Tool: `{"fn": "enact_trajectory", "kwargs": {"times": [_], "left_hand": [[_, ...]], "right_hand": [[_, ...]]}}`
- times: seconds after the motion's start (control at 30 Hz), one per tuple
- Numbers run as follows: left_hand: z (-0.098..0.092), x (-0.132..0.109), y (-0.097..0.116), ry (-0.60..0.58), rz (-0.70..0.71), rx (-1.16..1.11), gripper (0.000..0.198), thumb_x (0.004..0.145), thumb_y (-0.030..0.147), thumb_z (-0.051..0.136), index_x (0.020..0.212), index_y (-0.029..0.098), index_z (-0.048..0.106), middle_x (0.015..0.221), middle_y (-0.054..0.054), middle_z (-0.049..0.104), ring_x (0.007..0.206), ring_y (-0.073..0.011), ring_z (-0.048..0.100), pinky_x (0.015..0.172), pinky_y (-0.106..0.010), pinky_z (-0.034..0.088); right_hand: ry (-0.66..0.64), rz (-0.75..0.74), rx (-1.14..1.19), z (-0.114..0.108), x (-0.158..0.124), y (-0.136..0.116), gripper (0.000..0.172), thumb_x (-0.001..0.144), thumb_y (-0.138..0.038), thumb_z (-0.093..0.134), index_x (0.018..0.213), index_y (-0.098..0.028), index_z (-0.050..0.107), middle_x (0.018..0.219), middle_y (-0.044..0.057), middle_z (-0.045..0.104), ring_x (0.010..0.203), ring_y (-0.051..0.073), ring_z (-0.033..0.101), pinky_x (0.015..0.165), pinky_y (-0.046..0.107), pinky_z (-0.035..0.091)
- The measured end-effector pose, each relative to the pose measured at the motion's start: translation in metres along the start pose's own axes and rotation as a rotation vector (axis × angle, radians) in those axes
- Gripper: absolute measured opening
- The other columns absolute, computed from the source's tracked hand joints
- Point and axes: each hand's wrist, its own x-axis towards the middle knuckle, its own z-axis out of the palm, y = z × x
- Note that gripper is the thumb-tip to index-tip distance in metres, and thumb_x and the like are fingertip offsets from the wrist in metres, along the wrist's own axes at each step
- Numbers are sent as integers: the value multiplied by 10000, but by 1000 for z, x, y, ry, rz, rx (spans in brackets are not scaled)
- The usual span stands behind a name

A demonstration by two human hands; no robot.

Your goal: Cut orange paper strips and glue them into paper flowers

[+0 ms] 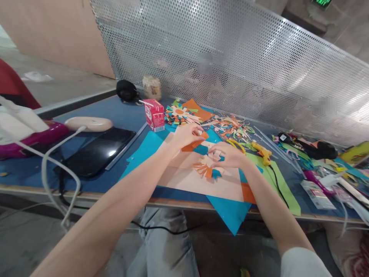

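My left hand (188,134) is closed, fingertips and thumb pinching a small orange paper piece (204,136) above the pale sheet (187,179). A darker orange paper strip (188,147) lies below it. To its right, my right hand (229,154) is curved with thumb and fingers apart, around pale paper bits; whether it touches them I cannot tell. Just left of that thumb lies a fringed paper flower cut-out (203,168) in orange and pale tones. A blue paper scrap (216,174) sits beside the cut-out, and another blue piece (201,149) lies between the hands.
Blue paper (230,213) overhangs the table's front edge. A yellow glue gun (263,153) rests on green paper (284,188). Behind are a pink drink carton (155,115), a layered paper flower (179,112) and paper shreds (230,127). A black tablet-like device (98,152) lies left.
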Motion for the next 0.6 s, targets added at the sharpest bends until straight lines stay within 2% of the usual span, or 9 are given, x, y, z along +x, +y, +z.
{"fn": "enact_trajectory", "kwargs": {"times": [0.07, 0.17, 0.27, 0.37, 0.5, 0.6], "left_hand": [[-1, 1, -3, 17, 2, 75, 373, 537, 369, 750, 849, 195, 640, 690, -13, 634, 641, -159, 579, 592, -247, 395], [-3, 2, -3, 40, 3, 145, 340, 547, 400, 740, 799, 199, 634, 669, -18, 626, 629, -163, 561, 572, -245, 368], [-5, 2, 2, 101, 16, 195, 254, 622, 424, 679, 628, 190, 580, 600, -17, 577, 585, -154, 517, 555, -248, 329], [-8, 1, 6, 161, 32, 236, 289, 709, 366, 603, 507, 192, 493, 499, -3, 474, 524, -143, 444, 549, -261, 285], [-11, 1, 6, 202, 80, 235, 272, 749, 310, 553, 515, 190, 484, 535, -18, 494, 536, -146, 434, 564, -266, 286], [-11, 0, 5, 213, 71, 210, 260, 750, 322, 548, 534, 185, 506, 542, -20, 504, 554, -152, 449, 583, -265, 298]], "right_hand": [[-51, -10, 12, -2, -1, 1, 497, 655, -500, 670, 1038, -197, 578, 1083, 79, 612, 1033, 212, 538, 906, 369, 403], [-61, -42, 7, -3, -1, -5, 559, 619, -505, 696, 1070, -204, 561, 1136, 91, 579, 1091, 222, 504, 937, 383, 386], [-63, -112, -16, -2, 2, -17, 607, 597, -535, 699, 1084, -202, 550, 1146, 102, 569, 1111, 225, 488, 957, 387, 373], [-92, -207, -78, -1, 5, -27, 563, 649, -537, 659, 1073, -182, 553, 1106, 114, 586, 1080, 225, 507, 953, 395, 374], [-124, -285, -133, -2, 5, -32, 583, 663, -561, 630, 1091, -174, 541, 1123, 130, 580, 1111, 242, 490, 966, 420, 361], [-134, -282, -182, -2, 3, -34, 619, 654, -562, 634, 1107, -154, 529, 1143, 150, 571, 1142, 269, 466, 985, 458, 330]]}}
